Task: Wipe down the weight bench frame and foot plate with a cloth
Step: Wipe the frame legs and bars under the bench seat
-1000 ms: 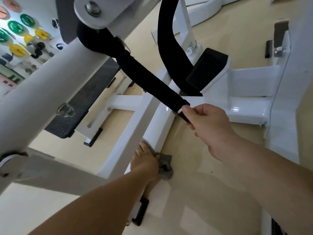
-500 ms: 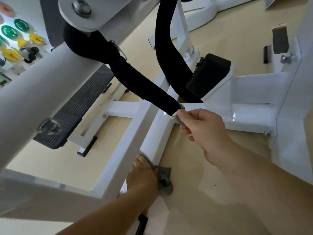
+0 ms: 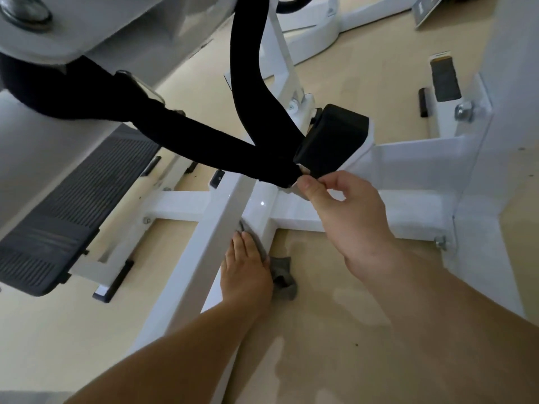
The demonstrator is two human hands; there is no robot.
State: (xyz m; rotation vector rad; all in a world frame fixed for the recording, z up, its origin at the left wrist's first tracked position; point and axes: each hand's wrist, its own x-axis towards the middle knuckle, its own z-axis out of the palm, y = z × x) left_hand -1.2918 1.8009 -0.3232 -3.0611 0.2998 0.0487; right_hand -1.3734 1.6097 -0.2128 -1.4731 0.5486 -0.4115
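Note:
The white bench frame (image 3: 204,243) runs diagonally across the tan floor, with a cross bar (image 3: 180,204) joining it. My left hand (image 3: 245,272) presses a grey cloth (image 3: 281,275) flat against the right side of the lower rail; part of the cloth hangs out past my fingers onto the floor. My right hand (image 3: 344,211) pinches the end of a black strap (image 3: 221,144) and holds it up away from the rail. The ribbed dark foot plate (image 3: 67,211) lies to the left, untouched.
A black pad (image 3: 332,141) sits on a white bracket just beyond my right hand. A thick white tube (image 3: 43,147) and pivot plate fill the upper left. A white upright (image 3: 495,141) stands at right. Another white machine base (image 3: 309,30) lies farther back.
My left hand has slid the cloth forward along the rail toward the cross joint. My right hand has lifted the strap end up and away, and my view has dropped closer.

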